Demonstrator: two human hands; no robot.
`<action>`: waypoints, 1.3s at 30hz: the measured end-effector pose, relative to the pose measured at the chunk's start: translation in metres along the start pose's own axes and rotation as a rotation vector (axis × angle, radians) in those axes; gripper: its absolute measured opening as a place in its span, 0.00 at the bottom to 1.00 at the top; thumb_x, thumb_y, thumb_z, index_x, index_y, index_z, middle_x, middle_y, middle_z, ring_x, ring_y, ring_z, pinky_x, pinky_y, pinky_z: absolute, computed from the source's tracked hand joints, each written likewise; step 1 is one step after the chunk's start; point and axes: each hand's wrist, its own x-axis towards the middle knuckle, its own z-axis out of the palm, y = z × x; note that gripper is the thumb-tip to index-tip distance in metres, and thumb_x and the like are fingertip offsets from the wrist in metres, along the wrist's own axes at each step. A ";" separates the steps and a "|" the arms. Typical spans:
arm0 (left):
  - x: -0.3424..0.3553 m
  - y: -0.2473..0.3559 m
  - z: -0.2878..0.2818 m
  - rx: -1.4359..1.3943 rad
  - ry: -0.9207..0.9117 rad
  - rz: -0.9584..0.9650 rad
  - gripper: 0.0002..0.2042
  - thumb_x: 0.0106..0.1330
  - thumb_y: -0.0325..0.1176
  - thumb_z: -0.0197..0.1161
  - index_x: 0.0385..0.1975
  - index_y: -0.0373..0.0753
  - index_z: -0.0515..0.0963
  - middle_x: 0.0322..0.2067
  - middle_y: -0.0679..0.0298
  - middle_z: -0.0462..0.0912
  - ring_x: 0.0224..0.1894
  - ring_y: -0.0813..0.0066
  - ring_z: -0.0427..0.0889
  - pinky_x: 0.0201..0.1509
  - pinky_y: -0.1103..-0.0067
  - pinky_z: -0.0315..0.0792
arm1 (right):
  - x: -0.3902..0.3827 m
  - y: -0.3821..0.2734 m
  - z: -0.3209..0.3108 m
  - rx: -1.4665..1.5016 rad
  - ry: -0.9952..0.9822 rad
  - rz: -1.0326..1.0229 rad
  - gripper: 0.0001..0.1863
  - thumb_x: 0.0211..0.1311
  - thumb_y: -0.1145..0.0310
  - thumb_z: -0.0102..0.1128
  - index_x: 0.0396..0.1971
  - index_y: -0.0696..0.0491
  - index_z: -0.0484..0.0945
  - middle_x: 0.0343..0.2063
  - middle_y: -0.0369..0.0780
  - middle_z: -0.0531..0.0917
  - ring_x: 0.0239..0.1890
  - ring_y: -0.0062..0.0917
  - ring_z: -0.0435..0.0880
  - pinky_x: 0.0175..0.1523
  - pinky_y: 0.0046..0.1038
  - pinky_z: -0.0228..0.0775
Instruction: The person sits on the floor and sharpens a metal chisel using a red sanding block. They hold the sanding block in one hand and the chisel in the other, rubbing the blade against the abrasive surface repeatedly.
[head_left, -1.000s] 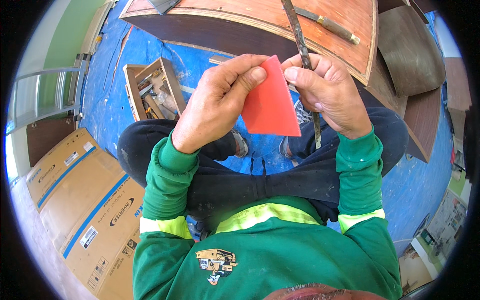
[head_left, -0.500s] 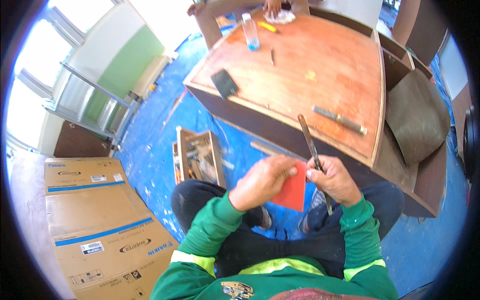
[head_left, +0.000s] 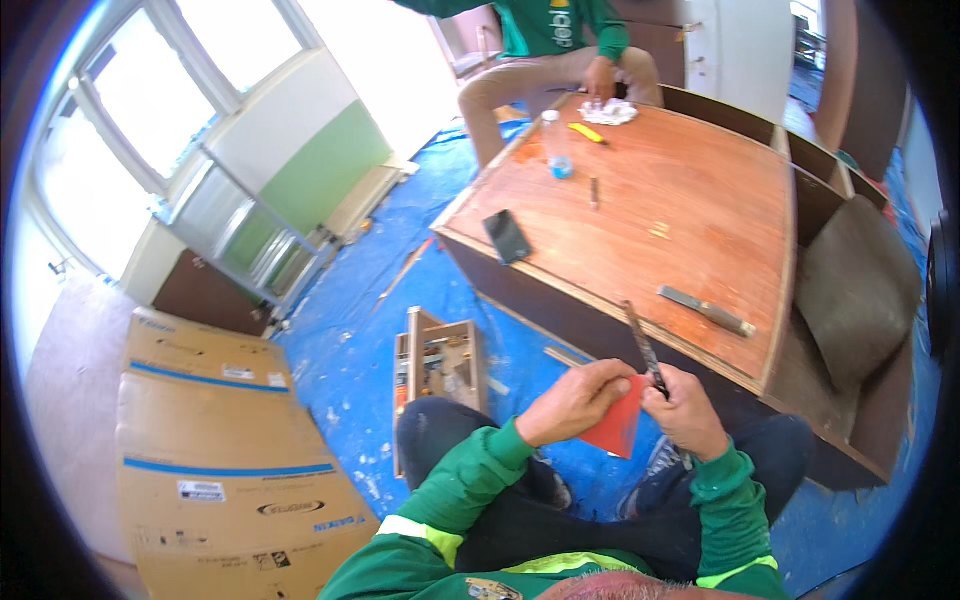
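My left hand pinches a flat red sheet between thumb and fingers; its exact kind cannot be told. Beside it my right hand is closed round a long, narrow, dark strip-like tool with a brownish upper end. The tool slants upward past the sheet's right edge, and my fingers cover its middle. Both hands are above my lap, just short of the wooden cabinet's near edge. On that reddish-brown panel lies a wood chisel, beyond my right hand.
A phone-like dark slab, clear bottle, yellow cutter and white rag lie on the cabinet. Across it a co-worker's hand touches the rag. A wooden toolbox stands on blue sheeting; flattened cardboard lies left.
The view has tilted up, so the co-worker shows more and everything sits lower in the picture. My hands keep hold of the red sheet and the dark tool.
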 end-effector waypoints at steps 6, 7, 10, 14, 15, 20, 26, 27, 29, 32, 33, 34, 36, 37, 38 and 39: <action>-0.008 -0.014 -0.002 -0.234 0.019 -0.106 0.15 0.84 0.37 0.55 0.58 0.33 0.77 0.44 0.66 0.83 0.47 0.79 0.78 0.53 0.76 0.75 | -0.004 -0.007 0.001 0.692 -0.081 0.324 0.03 0.67 0.73 0.54 0.31 0.54 0.74 0.21 0.31 0.73 0.18 0.13 0.65 0.23 0.20 0.58; -0.009 -0.018 -0.003 -0.263 0.052 -0.116 0.14 0.85 0.38 0.54 0.58 0.34 0.76 0.44 0.67 0.82 0.47 0.81 0.78 0.53 0.77 0.75 | -0.002 -0.009 0.000 0.727 -0.076 0.304 0.04 0.67 0.73 0.54 0.31 0.53 0.74 0.21 0.31 0.72 0.17 0.11 0.64 0.22 0.19 0.56; -0.012 -0.032 -0.006 -0.339 0.166 -0.217 0.12 0.85 0.38 0.54 0.56 0.37 0.75 0.38 0.70 0.77 0.42 0.84 0.74 0.48 0.79 0.73 | 0.001 -0.007 0.001 0.808 -0.063 0.252 0.06 0.67 0.73 0.51 0.29 0.53 0.72 0.20 0.31 0.72 0.14 0.09 0.60 0.19 0.17 0.51; -0.013 -0.038 -0.001 -0.452 0.262 -0.227 0.11 0.85 0.39 0.53 0.55 0.39 0.73 0.39 0.72 0.74 0.43 0.86 0.72 0.49 0.82 0.72 | 0.003 -0.019 -0.003 0.744 0.010 0.218 0.10 0.72 0.71 0.49 0.27 0.51 0.70 0.20 0.31 0.71 0.14 0.09 0.61 0.18 0.16 0.49; -0.014 -0.033 0.000 -0.487 0.272 -0.219 0.11 0.85 0.39 0.53 0.55 0.39 0.73 0.40 0.72 0.75 0.44 0.86 0.73 0.50 0.82 0.72 | 0.005 -0.015 -0.002 0.734 0.036 0.208 0.11 0.74 0.70 0.49 0.27 0.51 0.69 0.20 0.30 0.71 0.14 0.09 0.61 0.18 0.16 0.49; -0.025 -0.001 0.001 -0.466 0.379 -0.143 0.11 0.85 0.37 0.52 0.59 0.41 0.71 0.45 0.72 0.77 0.47 0.87 0.76 0.52 0.82 0.74 | 0.017 0.013 0.012 0.554 0.185 0.039 0.13 0.81 0.64 0.51 0.31 0.50 0.73 0.20 0.27 0.70 0.14 0.08 0.60 0.17 0.17 0.48; -0.029 -0.010 -0.016 -0.638 0.539 -0.077 0.12 0.84 0.38 0.56 0.59 0.41 0.72 0.47 0.71 0.79 0.48 0.86 0.80 0.52 0.81 0.77 | 0.006 -0.026 0.013 0.658 0.073 0.121 0.18 0.81 0.53 0.59 0.43 0.55 0.81 0.22 0.27 0.74 0.16 0.07 0.62 0.20 0.16 0.49; -0.031 -0.008 -0.017 -0.614 0.560 -0.055 0.12 0.84 0.38 0.56 0.59 0.41 0.73 0.47 0.71 0.79 0.48 0.86 0.80 0.52 0.82 0.77 | 0.004 -0.034 0.013 0.626 0.040 0.107 0.21 0.80 0.50 0.60 0.44 0.56 0.82 0.23 0.27 0.75 0.17 0.07 0.63 0.21 0.16 0.50; -0.033 -0.004 -0.018 -0.569 0.598 -0.007 0.12 0.84 0.38 0.57 0.59 0.40 0.73 0.47 0.71 0.79 0.48 0.85 0.80 0.52 0.82 0.77 | 0.001 -0.048 0.004 0.767 -0.062 0.114 0.23 0.77 0.48 0.62 0.45 0.57 0.82 0.26 0.27 0.78 0.18 0.07 0.64 0.21 0.16 0.52; -0.034 -0.004 -0.025 -0.461 0.633 0.047 0.12 0.83 0.37 0.59 0.58 0.40 0.73 0.47 0.71 0.79 0.48 0.85 0.80 0.52 0.83 0.77 | 0.000 -0.053 0.011 0.712 0.022 0.005 0.17 0.78 0.57 0.64 0.43 0.58 0.83 0.29 0.30 0.81 0.25 0.10 0.71 0.29 0.17 0.63; -0.037 0.002 -0.028 -0.408 0.597 0.045 0.13 0.82 0.36 0.61 0.58 0.39 0.74 0.47 0.70 0.79 0.49 0.84 0.80 0.53 0.82 0.77 | 0.006 -0.050 0.021 0.619 0.101 -0.096 0.14 0.78 0.60 0.64 0.42 0.58 0.82 0.30 0.31 0.82 0.28 0.11 0.74 0.33 0.18 0.67; -0.043 0.008 -0.032 -0.355 0.562 0.043 0.13 0.81 0.35 0.62 0.58 0.39 0.74 0.47 0.69 0.79 0.49 0.83 0.80 0.53 0.81 0.77 | 0.009 -0.048 0.026 0.526 0.178 -0.196 0.12 0.78 0.63 0.64 0.42 0.58 0.82 0.32 0.32 0.82 0.31 0.13 0.76 0.38 0.19 0.70; -0.057 0.031 -0.046 -0.062 0.609 0.087 0.14 0.78 0.33 0.65 0.57 0.38 0.75 0.47 0.66 0.79 0.51 0.80 0.80 0.55 0.79 0.77 | 0.011 -0.048 0.026 0.579 0.224 -0.108 0.08 0.78 0.67 0.63 0.41 0.58 0.82 0.33 0.33 0.83 0.37 0.15 0.78 0.46 0.22 0.72; -0.067 0.055 -0.056 0.176 0.682 0.135 0.14 0.77 0.32 0.66 0.57 0.37 0.75 0.47 0.65 0.79 0.51 0.77 0.80 0.55 0.78 0.77 | 0.013 -0.046 0.025 0.582 0.258 -0.096 0.08 0.78 0.68 0.62 0.41 0.57 0.82 0.32 0.31 0.81 0.34 0.14 0.76 0.41 0.21 0.69; -0.083 0.083 -0.065 0.425 0.753 0.172 0.15 0.75 0.31 0.68 0.57 0.37 0.75 0.47 0.63 0.79 0.52 0.75 0.80 0.56 0.77 0.77 | 0.014 -0.046 0.026 0.596 0.282 -0.084 0.07 0.78 0.68 0.62 0.41 0.56 0.82 0.30 0.30 0.80 0.30 0.12 0.74 0.37 0.19 0.67; -0.102 0.110 -0.076 0.461 0.865 0.263 0.14 0.74 0.28 0.68 0.56 0.36 0.76 0.47 0.61 0.79 0.53 0.71 0.80 0.57 0.75 0.77 | 0.015 -0.047 0.028 0.612 0.303 -0.072 0.07 0.78 0.68 0.62 0.41 0.56 0.83 0.28 0.28 0.78 0.26 0.10 0.72 0.32 0.18 0.65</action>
